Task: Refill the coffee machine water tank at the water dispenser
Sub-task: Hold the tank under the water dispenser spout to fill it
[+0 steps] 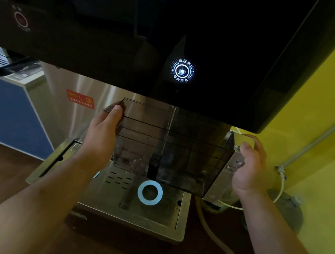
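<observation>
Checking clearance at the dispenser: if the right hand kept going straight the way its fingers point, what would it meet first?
Probably the right end wall of the water tank, since the right hand curls inward toward it; whether they already touch is unclear.

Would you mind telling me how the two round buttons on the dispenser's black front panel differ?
The right button glows bright white-blue, while the left button is a dim reddish ring. The right button shows a clear cup icon; the left button's centre is too dark to read. The right button sits above the water tank; the left is off to the side. Both are circular with text around them.
</observation>
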A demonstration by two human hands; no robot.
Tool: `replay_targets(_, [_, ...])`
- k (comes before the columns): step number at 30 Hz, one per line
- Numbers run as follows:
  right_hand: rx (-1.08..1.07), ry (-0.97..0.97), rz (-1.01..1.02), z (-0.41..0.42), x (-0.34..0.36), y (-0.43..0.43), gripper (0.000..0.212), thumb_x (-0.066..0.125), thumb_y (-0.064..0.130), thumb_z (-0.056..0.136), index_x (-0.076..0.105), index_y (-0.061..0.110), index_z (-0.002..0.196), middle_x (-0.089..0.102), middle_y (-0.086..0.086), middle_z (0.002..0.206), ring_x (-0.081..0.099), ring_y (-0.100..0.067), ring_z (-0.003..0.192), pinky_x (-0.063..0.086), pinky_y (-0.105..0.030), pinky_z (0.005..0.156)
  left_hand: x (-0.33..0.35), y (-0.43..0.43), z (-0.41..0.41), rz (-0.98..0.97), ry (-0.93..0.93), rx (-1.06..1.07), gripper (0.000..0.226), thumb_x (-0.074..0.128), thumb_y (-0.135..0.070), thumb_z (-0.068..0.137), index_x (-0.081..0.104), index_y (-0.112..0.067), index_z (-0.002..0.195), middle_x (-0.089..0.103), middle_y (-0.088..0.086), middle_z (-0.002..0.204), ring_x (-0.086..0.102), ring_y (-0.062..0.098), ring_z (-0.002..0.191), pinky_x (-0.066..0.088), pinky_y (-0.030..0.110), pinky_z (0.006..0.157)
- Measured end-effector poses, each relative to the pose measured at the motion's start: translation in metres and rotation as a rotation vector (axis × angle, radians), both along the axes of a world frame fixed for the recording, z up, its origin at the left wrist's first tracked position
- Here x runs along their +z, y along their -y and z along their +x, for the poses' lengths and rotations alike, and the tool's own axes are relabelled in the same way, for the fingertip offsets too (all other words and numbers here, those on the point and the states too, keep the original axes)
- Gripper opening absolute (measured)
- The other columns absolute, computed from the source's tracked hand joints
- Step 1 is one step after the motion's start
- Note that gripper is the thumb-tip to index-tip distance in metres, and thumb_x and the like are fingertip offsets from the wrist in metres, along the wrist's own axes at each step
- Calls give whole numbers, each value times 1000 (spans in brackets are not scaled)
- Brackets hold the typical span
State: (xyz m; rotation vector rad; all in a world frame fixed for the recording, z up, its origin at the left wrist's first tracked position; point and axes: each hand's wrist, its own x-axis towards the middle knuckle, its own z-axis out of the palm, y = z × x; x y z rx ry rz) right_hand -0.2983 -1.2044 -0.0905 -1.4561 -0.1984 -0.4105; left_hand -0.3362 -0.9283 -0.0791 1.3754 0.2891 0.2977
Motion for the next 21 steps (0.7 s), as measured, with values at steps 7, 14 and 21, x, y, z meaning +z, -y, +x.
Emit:
replay_targets(7, [0, 24, -8, -4, 5, -4, 31, 41, 15, 78, 65, 31, 68, 61, 14, 58, 58, -5, 58, 44, -15, 56, 2, -1, 0, -3, -4, -10, 19, 40, -31, 105, 59, -27, 105, 72, -6, 91, 69, 3, 88, 50, 14, 71])
replay_targets(14, [-26, 21, -40, -6, 3, -2, 31, 39, 15, 80, 66, 29, 73, 62, 15, 60, 58, -5, 60, 44, -17, 58, -5, -1, 6, 11, -15, -9, 13, 43, -34, 104, 56, -32, 101, 64, -2, 107, 60, 16, 109, 44, 25, 90])
replay_targets(21, [-49, 7, -61, -5, 8, 3, 32, 40, 16, 78, 64, 35, 67, 56, 17, 56, 50, -4, 56, 40, -17, 55, -8, 0, 11, 29, -25, -1, 24, 44, -37, 103, 54, -24, 121, 63, 0, 115, 58, 18, 117, 43, 28, 97])
